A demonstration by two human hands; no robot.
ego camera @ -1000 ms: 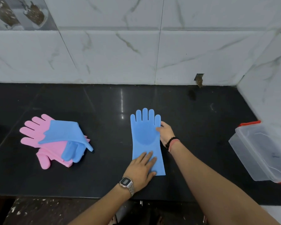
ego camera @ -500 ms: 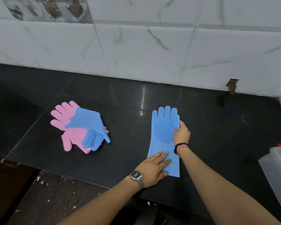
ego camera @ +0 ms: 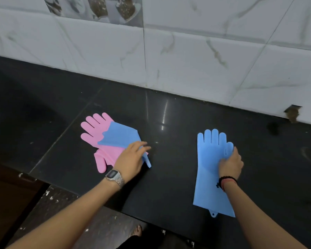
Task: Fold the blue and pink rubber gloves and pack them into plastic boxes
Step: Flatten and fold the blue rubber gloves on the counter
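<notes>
countertop [ego camera: 169, 186]: fills mid-frame, tiled wall [ego camera: 187, 60] behind it | glove pile [ego camera: 104, 141]: centre-left, two gloves under one crossing glove [ego camera: 120, 135] | my left hand [ego camera: 131, 159]: on the pile's right edge | flat glove [ego camera: 210, 168]: centre-right, well apart, fingers toward the wall | my right hand [ego camera: 230, 164]: on its right edge by the thumb

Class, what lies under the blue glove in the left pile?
Pink gloves lie under that blue glove; the left hand covers part, so their count is unclear.
</notes>
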